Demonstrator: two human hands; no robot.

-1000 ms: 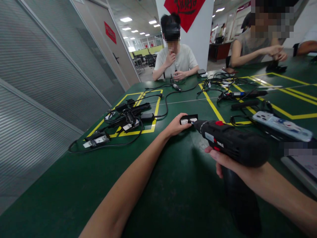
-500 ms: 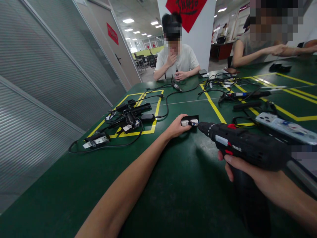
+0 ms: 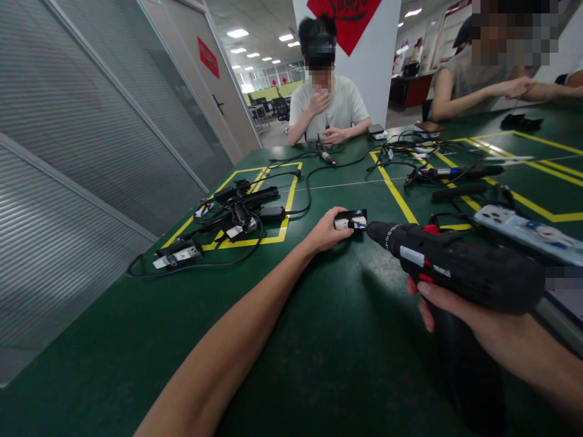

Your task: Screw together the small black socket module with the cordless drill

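over the table (image 3: 314,346), the drill (image 3: 469,270) shifted right.

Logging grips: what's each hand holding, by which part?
Right hand: power drill, by its handle. Left hand: small black-and-white box, by its left end.

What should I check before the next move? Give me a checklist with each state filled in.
1. Drill held: ok, the right hand is wrapped round its handle.
2. Small black-and-white part held: ok, the left hand has its left end.
3. Drill tip touching the part: cannot tell; its nose is by the right end, but contact is too small to see.
4. Black cable cluster apart from the left hand: ok, it lies off to the left.
5. Co-worker's hand away from the drill: ok, it is across the table.
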